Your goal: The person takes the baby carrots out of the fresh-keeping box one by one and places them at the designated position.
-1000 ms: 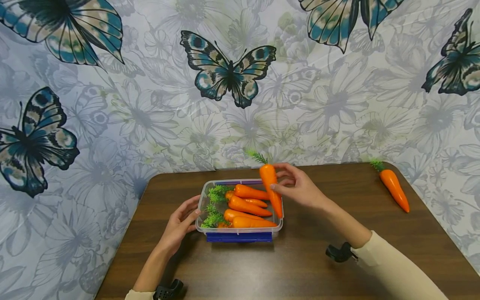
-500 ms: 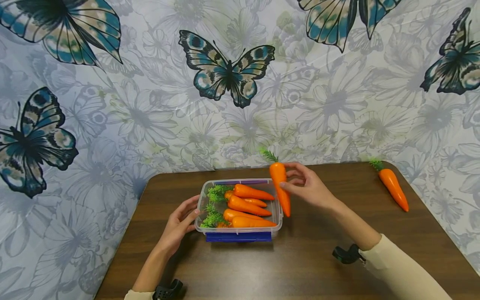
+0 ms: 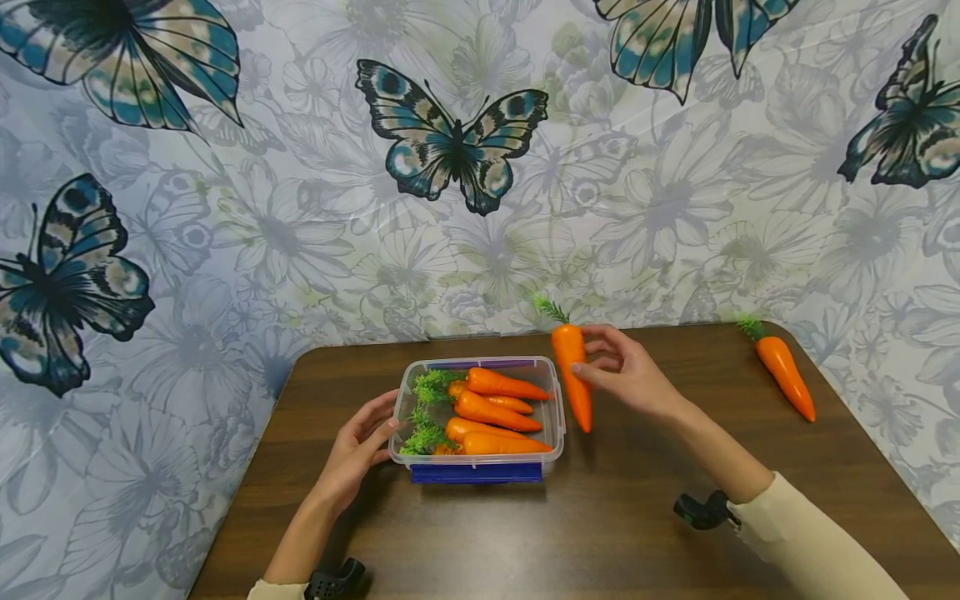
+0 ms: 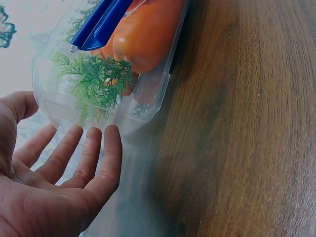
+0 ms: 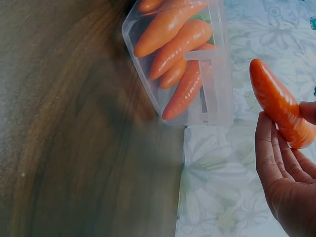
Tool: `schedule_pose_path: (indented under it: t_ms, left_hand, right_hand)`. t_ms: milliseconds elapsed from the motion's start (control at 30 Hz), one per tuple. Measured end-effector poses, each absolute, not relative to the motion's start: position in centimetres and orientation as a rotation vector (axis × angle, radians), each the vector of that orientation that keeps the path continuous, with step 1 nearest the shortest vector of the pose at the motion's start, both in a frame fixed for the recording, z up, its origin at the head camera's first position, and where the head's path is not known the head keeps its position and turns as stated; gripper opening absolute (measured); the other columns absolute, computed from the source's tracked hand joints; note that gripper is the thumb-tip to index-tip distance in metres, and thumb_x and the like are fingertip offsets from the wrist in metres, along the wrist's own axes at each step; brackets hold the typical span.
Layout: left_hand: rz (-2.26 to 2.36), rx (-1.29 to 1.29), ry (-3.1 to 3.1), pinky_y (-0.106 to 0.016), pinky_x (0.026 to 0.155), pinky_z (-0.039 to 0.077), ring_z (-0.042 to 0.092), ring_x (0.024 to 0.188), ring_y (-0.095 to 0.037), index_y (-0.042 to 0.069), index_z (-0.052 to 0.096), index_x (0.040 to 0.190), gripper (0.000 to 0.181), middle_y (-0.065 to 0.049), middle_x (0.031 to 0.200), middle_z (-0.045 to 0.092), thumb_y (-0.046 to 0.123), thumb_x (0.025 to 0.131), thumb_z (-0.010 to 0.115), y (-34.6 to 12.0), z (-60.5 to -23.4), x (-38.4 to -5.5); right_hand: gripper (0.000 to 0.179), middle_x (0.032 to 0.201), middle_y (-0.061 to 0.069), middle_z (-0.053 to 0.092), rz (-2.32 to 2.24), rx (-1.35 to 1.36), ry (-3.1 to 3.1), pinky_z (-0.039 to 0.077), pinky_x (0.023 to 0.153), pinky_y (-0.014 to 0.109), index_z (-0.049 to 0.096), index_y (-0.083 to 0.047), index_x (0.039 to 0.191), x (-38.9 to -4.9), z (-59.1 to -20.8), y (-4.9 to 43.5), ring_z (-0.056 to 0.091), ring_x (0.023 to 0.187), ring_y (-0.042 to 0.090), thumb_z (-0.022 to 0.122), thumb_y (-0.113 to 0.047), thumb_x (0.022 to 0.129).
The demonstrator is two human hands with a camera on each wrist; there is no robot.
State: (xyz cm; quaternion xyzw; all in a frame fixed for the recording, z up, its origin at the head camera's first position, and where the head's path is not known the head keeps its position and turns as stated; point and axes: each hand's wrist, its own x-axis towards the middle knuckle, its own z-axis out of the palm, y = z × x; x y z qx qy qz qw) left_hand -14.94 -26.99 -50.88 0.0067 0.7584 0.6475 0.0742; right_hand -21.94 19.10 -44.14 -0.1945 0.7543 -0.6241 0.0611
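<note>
My right hand (image 3: 628, 371) pinches an orange carrot (image 3: 573, 375) between thumb and fingers. The carrot stands nearly upright, green top up and tip down, just right of a clear plastic container (image 3: 558, 425). In the right wrist view the same carrot (image 5: 279, 101) lies across the fingertips. My left hand (image 3: 358, 442) rests its fingertips and thumb against the container's left end. The left wrist view shows those fingers (image 4: 101, 163) spread and fairly straight at the clear wall. Several carrots (image 3: 498, 408) lie inside the container, their leafy tops (image 3: 427, 417) to the left.
Another carrot (image 3: 786, 375) lies by itself near the table's right edge. The container has a blue latch (image 3: 476, 473) on its front side. Behind the brown wooden table (image 3: 600, 517) hangs a butterfly-patterned cloth (image 3: 465, 258). A black wrist camera (image 3: 703, 510) sits on the right wrist.
My right hand has carried its carrot rightward, from over the container's right end to beside it. The left hand and the container have stayed in place.
</note>
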Motion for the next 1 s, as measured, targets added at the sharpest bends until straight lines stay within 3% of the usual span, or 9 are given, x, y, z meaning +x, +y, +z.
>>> schedule_pose_path:
  t_ms: [367, 733, 1000]
  left_hand:
    - [1.951, 0.015, 2.27, -0.033, 0.092, 0.062, 0.065, 0.13, -0.019, 0.024, 0.045, 0.163, 0.055, -0.014, 0.162, 0.052, 0.032, 0.112, 0.061, -27.0, -50.9, -15.0]
    - [1.95, 0.007, 2.269, -0.033, 0.092, 0.062, 0.066, 0.128, -0.012, 0.024, 0.045, 0.163, 0.055, -0.013, 0.163, 0.052, 0.032, 0.112, 0.061, -27.0, -51.0, -15.0]
    - [1.951, 0.002, 2.267, -0.033, 0.091, 0.062, 0.066, 0.125, -0.01, 0.024, 0.045, 0.163, 0.055, -0.014, 0.162, 0.052, 0.032, 0.111, 0.062, -27.0, -51.0, -15.1]
  right_hand:
    - [0.059, 0.125, 0.025, 0.068, -1.878, -0.555, 2.312, 0.066, 0.081, 0.034, 0.051, -0.005, 0.152, -21.5, -44.8, 20.3, 0.077, 0.09, 0.011, 0.076, -0.007, 0.1]
    - [0.059, 0.127, 0.027, 0.066, -1.874, -0.475, 2.333, 0.065, 0.08, 0.03, 0.051, -0.005, 0.152, -21.2, -45.8, 21.9, 0.076, 0.089, 0.01, 0.076, -0.01, 0.1]
    - [0.06, 0.131, 0.028, 0.065, -1.845, -0.437, 2.374, 0.067, 0.081, 0.036, 0.049, -0.005, 0.155, -21.2, -46.8, 23.3, 0.076, 0.089, 0.011, 0.075, -0.012, 0.102]
